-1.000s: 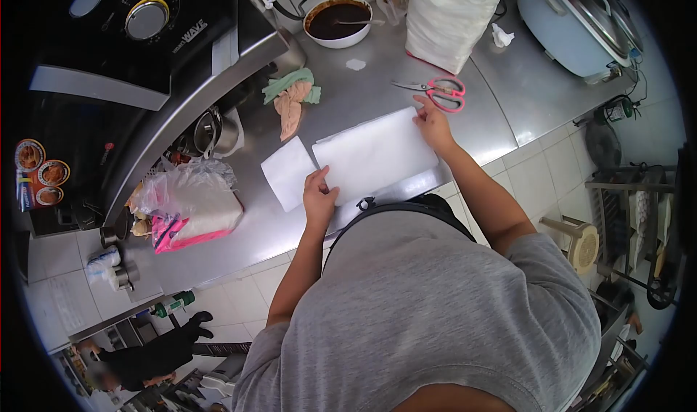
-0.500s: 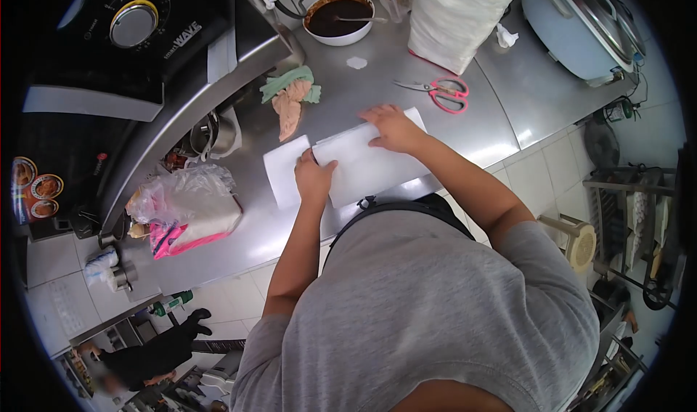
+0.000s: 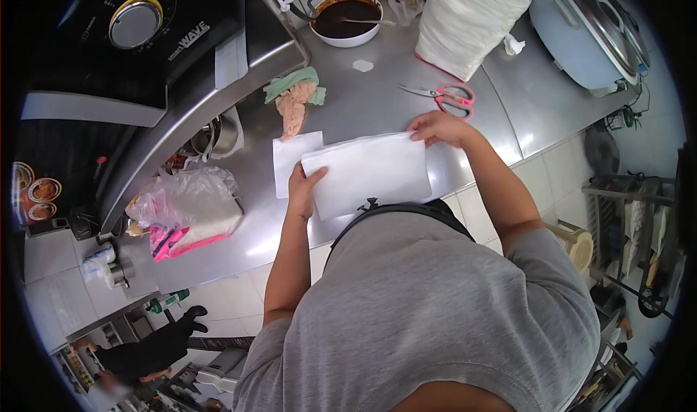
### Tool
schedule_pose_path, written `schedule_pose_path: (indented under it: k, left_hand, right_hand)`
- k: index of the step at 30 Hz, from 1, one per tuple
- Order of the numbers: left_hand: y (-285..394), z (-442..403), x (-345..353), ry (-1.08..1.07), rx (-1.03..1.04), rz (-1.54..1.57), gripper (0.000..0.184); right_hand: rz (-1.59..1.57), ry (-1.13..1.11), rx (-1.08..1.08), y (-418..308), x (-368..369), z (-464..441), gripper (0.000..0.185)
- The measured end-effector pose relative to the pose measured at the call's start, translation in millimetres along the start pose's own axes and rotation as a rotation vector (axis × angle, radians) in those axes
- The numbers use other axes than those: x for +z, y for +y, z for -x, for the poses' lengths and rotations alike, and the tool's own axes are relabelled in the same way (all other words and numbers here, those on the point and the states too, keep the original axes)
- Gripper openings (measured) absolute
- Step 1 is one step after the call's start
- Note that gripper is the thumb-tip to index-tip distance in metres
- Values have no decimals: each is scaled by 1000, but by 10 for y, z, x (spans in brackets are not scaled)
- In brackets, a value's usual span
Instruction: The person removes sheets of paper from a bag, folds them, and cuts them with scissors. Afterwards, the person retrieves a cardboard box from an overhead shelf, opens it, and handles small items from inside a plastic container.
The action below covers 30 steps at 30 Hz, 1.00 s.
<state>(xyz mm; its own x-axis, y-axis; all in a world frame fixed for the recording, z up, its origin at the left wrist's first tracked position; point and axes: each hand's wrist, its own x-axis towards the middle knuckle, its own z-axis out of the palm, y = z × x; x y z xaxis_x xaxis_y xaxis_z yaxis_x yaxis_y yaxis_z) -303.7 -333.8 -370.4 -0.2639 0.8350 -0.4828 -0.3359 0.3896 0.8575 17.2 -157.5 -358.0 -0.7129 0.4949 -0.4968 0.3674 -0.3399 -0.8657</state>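
Note:
A stack of flat white paper sheets (image 3: 370,172), perhaps bags, lies close to my waist at the counter's near edge. My left hand (image 3: 303,187) is closed on its left end, thumb on top. At the far right corner, my right hand (image 3: 439,129) pinches the stack between thumb and fingers. Another white paper piece (image 3: 290,158) sticks out on the left, partly covered by the stack. Beyond it is a crumpled green and peach cloth (image 3: 294,100). Pink-handled scissors (image 3: 450,98) rest with blades apart just past my right hand.
On the steel counter (image 3: 348,107) stand a white bowl of dark sauce (image 3: 348,38) with a spoon, a big plastic-wrapped white pack (image 3: 468,23) and a lidded tub (image 3: 584,38). An opened plastic pack (image 3: 192,212) and a black microwave (image 3: 131,56) are at left. Someone in black (image 3: 149,350) is lower left.
My right hand has moved from lying on top of the stack to its far right corner, where it now pinches it. The stack has turned and lies more level.

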Motion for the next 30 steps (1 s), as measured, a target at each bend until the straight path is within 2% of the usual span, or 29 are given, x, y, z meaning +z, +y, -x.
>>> schedule_pose_path:
  k: [1, 2, 4, 8, 10, 11, 12, 15, 16, 18, 20, 21, 22, 23, 24, 27, 29, 30]
  left_hand:
    - [-42, -23, -19, 1, -84, 8, 66]
    - [-16, 10, 62, 7, -71, -16, 66]
    - [57, 142, 292, 20, -53, -69, 67]
    - [24, 135, 371, 5, 261, -175, 66]
    - [139, 197, 388, 2, 464, -120, 65]
    - [208, 251, 386, -22, 441, -125, 63]
    - [292, 316, 381, -46, 420, -131, 62]
    - [234, 270, 424, -124, 386, -127, 57]
    - [143, 213, 465, -128, 370, -126, 56]
    - [21, 90, 496, -148, 308, -110, 52]
    - [-27, -61, 459, -144, 363, -123, 49]
    - [-48, -79, 425, -140, 381, -130, 48]
    - [99, 37, 454, -52, 282, -244, 45]
    - [227, 142, 518, -56, 257, -205, 44]
    - [335, 240, 571, -58, 231, -165, 44]
    - [140, 143, 506, -81, 165, -173, 40]
    - [-134, -42, 461, -69, 96, -207, 42]
    - [-153, -76, 497, -13, -9, -247, 51]
  right_hand:
    - [-432, 53, 44, 145, 43, 62, 43]
    - [-667, 72, -9, 235, 138, 125, 40]
    - [-607, 155, 0, 389, 487, 219, 37]
    - [-324, 412, 20, 265, 814, 334, 31]
    - [-400, 495, -156, -19, 789, 546, 29]
    - [-436, 534, -245, -102, 769, 598, 29]
    - [-434, 470, -365, -102, 692, 649, 38]
    - [-139, 460, -446, -159, 618, 733, 42]
    - [-115, 443, -441, -103, 622, 708, 49]
    - [-106, 418, -403, 216, 555, 514, 49]
    - [-122, 381, -318, 259, 447, 457, 43]
    - [-124, 474, -331, 169, 470, 523, 38]
    - [-124, 568, -344, -1, 508, 608, 32]
    - [-123, 663, -357, -88, 521, 656, 27]
    - [-107, 655, -367, 11, 405, 617, 26]
    - [-96, 605, -177, 126, 279, 605, 28]
    - [-26, 614, -141, 323, 217, 527, 38]
    - [-41, 639, -81, 360, 219, 514, 40]
